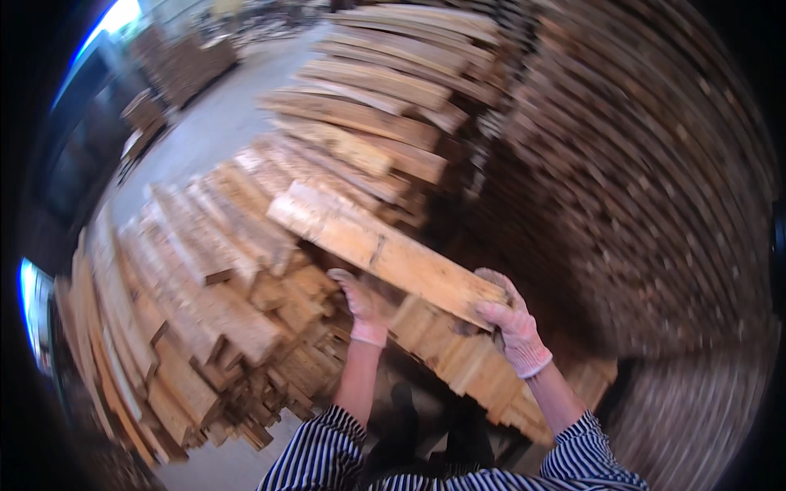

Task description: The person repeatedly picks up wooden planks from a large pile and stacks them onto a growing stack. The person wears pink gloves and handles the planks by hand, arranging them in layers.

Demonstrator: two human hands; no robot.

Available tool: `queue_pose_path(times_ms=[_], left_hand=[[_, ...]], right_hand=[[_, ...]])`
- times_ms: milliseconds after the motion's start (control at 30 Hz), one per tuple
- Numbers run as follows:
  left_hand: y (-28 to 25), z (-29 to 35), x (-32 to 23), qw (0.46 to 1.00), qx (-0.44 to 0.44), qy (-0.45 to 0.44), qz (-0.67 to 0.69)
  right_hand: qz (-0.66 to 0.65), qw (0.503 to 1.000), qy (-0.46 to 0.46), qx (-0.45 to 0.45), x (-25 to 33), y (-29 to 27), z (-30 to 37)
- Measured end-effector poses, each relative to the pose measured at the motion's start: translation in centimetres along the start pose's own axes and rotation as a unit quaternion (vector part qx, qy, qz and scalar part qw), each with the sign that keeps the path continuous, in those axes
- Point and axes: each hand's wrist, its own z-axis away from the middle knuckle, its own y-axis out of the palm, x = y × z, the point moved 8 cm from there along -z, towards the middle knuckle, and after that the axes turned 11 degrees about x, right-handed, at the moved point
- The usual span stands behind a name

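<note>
A pale wooden board with a dark mark across its face is held up in front of me, slanting from upper left to lower right. My right hand, in a pinkish-white knit glove, grips its near right end, with the thumb on the upper face. Just below the board's lower edge is my left hand, gloved alike. Its fingers stretch up and apart, and it is not wrapped round the board; whether it touches the underside I cannot tell. Beneath the board lies a row of cut boards, partly hidden by it.
Loose boards lie in a wide, uneven pile at the left. More boards are heaped at the far middle. A tall stack of dark timber rises on the right, blurred. Grey concrete floor shows at the far left.
</note>
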Motion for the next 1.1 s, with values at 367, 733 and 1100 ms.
queue_pose_path(times_ms=[367, 733, 1100], left_hand=[[4.3, -0.8, 20.7, 0.988, 0.056, -0.141, 0.015], [-11.7, 5.0, 36.0, 0.839, 0.002, -0.38, -0.388], [-21.1, 14.2, 44.2, 0.689, -0.234, -0.599, -0.334]], right_hand=[[0.531, 0.837, 0.07, -0.118, -3.6, -14.3, 16.4], [0.32, 0.927, -0.006, -0.195, -17.2, -31.7, 9.2], [0.224, 0.821, 0.135, -0.507, -24.5, -38.4, 24.3]])
